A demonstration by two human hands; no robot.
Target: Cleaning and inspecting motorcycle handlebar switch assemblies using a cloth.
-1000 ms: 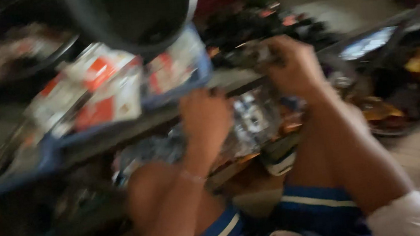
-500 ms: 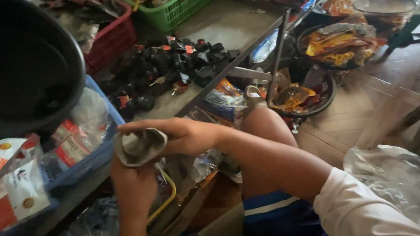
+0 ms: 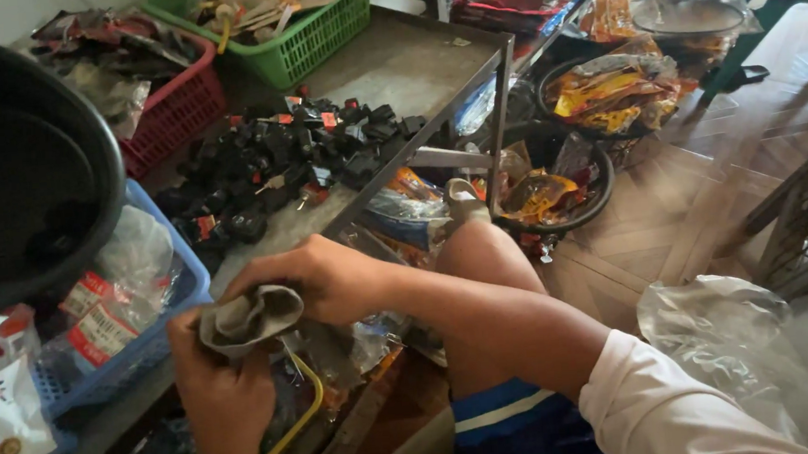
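Both hands meet low in the view, over the person's lap; the left hand comes up from below with its fingers curled around the bottom of a small grey cloth pouch, and the right hand reaches across from the right, its fingers closed on the pouch's upper edge; so the pouch sits pinched between the two hands, its mouth seemingly folded open, though the folds make that hard to judge. Just under the hands a yellow cord curves among crumpled clear wrappers; beyond the hands, on a grey metal shelf, lies a heap of small black parts with red bits among them. To the left of the hands a blue basket holds clear packets with red and white labels; above it looms a big black tub. Farther off behind the black heap stand a red basket and a green basket, both stuffed with packets. To the right of the right forearm, past the person's bare knee, a black round bowl on the wooden floor holds orange and yellow wrappers; near the right elbow lies a crumpled clear plastic bag.
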